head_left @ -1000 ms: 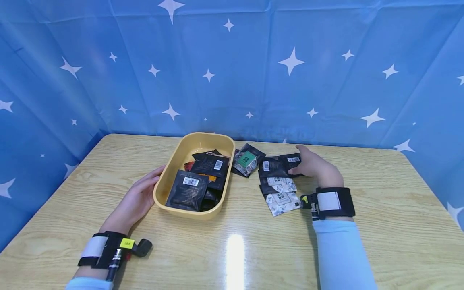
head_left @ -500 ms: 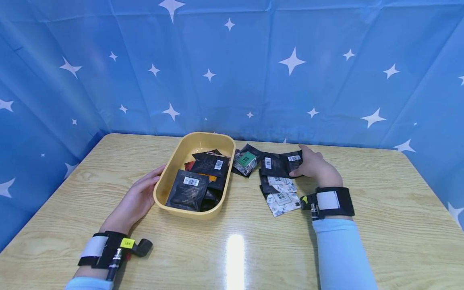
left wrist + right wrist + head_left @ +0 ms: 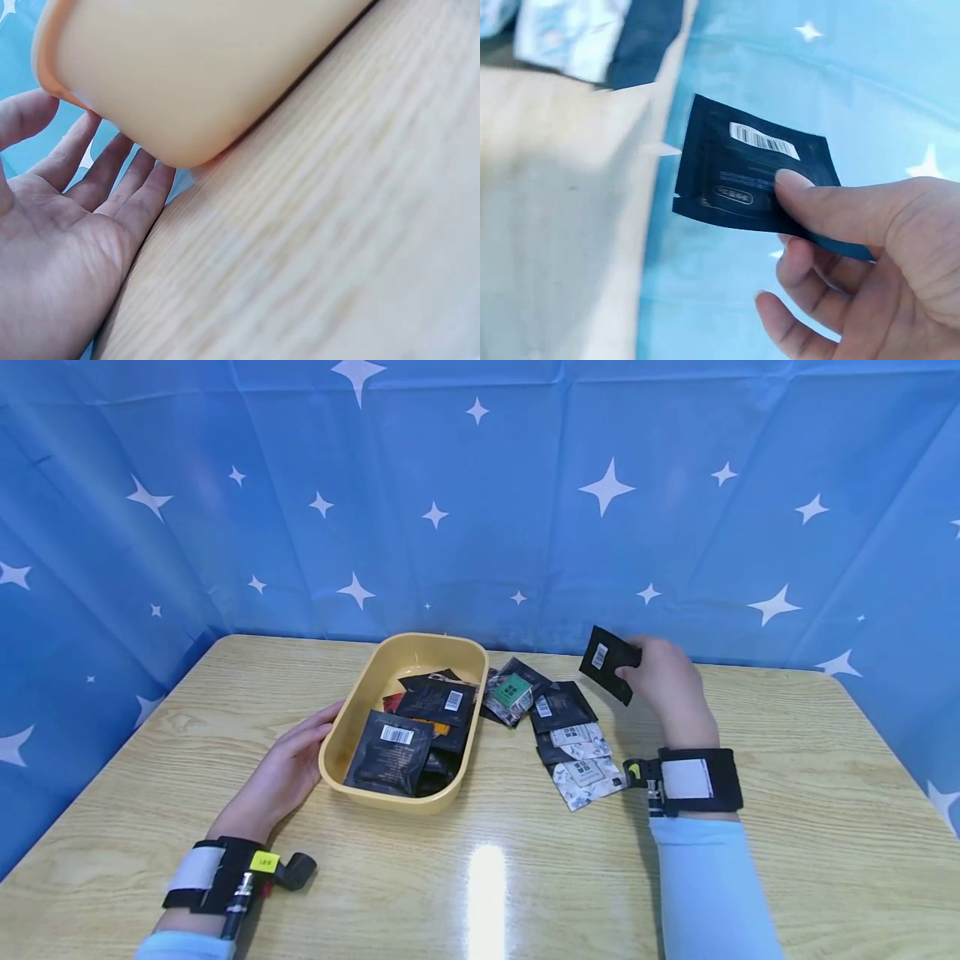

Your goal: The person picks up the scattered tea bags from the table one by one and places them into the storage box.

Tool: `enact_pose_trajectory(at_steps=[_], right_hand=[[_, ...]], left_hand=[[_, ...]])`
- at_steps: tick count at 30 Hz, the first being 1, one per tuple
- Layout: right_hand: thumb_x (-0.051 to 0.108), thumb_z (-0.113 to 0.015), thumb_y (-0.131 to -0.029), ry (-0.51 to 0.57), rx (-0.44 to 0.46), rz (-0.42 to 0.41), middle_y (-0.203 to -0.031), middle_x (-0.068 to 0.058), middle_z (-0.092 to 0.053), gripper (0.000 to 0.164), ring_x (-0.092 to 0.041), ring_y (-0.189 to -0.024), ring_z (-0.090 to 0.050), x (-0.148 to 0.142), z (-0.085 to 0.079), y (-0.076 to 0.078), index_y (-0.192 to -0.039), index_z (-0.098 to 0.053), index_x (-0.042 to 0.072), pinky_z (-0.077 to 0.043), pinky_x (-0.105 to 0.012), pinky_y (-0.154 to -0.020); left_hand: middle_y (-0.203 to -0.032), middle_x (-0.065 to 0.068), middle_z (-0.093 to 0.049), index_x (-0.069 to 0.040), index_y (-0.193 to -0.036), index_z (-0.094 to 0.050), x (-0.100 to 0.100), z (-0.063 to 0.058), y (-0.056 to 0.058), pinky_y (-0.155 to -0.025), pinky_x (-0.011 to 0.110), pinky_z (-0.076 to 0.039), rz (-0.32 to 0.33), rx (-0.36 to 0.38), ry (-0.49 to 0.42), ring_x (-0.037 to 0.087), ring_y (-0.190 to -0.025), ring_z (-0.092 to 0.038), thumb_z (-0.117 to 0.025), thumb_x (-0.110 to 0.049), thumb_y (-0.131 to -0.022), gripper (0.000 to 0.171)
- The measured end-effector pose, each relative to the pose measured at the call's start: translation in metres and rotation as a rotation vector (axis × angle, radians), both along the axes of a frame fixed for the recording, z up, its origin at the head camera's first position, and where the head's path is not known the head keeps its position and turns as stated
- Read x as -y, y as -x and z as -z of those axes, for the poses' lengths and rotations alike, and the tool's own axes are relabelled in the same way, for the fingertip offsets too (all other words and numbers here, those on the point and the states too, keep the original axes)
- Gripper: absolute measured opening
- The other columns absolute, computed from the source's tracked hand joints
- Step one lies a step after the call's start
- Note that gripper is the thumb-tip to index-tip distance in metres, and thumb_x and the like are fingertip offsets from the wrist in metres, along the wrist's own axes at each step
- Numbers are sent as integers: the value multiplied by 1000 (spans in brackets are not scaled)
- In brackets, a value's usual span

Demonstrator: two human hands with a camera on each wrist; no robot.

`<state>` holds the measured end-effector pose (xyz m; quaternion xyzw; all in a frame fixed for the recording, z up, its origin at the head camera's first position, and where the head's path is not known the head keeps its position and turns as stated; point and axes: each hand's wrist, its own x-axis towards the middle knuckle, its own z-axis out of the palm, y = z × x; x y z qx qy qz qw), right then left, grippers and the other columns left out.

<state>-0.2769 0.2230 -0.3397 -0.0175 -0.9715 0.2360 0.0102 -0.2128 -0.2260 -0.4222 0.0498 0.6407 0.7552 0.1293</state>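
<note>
Between thumb and fingers my right hand pinches a black sachet with a white barcode, lifted above the table. Just left of it lies a row of overlapping sachets, black ones and white patterned ones. Fingers extended, my left hand touches the left wall of a yellow plastic tub. In the left wrist view, the fingertips rest against the tub's outer side. Several mostly black sachets lie inside the tub, with bits of red and orange showing.
A few sachets, one with a green label, lie against the tub's right side. A light wooden table carries everything. Behind its far edge hangs a blue curtain with white stars.
My right hand has raised one black sachet off the row, up and slightly to the right. The black sachet beside it has settled back on the row. My left hand and the tub stay put.
</note>
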Motion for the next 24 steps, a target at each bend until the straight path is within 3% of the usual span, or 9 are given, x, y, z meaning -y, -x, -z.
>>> enact_pose_trajectory(at_steps=[4, 12, 17, 24], right_hand=[[14, -61, -97, -9, -44, 10, -122, -30, -60, 44, -42, -98, -61, 5, -10, -6, -136, -55, -7, -50, -52, -75], [16, -54, -102, -12, -140, 21, -126, -28, -60, 38, -43, -100, -63, 17, -19, -13, -133, -58, -6, -50, -54, -76], [13, -56, -101, -7, -266, 10, -111, -26, -67, 30, -40, -89, -65, 31, -22, -15, -124, -66, -4, -51, -51, -70], [11, -60, -99, -24, -416, -38, -100, -20, -72, 24, -35, -77, -66, 58, -21, -16, -118, -72, 2, -49, -48, -59]], left_hand=[[-160, 10, -22, -8, -158, -22, 0, 0, 0, -102, 20, -41, 4, -4, -13, 11, -134, -38, -42, -28, -107, 58], [-161, 12, -20, -8, -158, -23, 0, -2, 0, -102, 21, -42, -1, -4, 3, 18, -138, -33, -42, -29, -107, 58], [-162, 13, -17, -8, -158, -22, -1, -3, 0, -102, 21, -41, -3, 2, 7, 25, -143, -27, -42, -29, -108, 58], [-162, 12, -18, -7, -158, -20, 0, -2, 0, -102, 20, -42, -4, 12, -18, 19, -139, -31, -41, -26, -108, 58]])
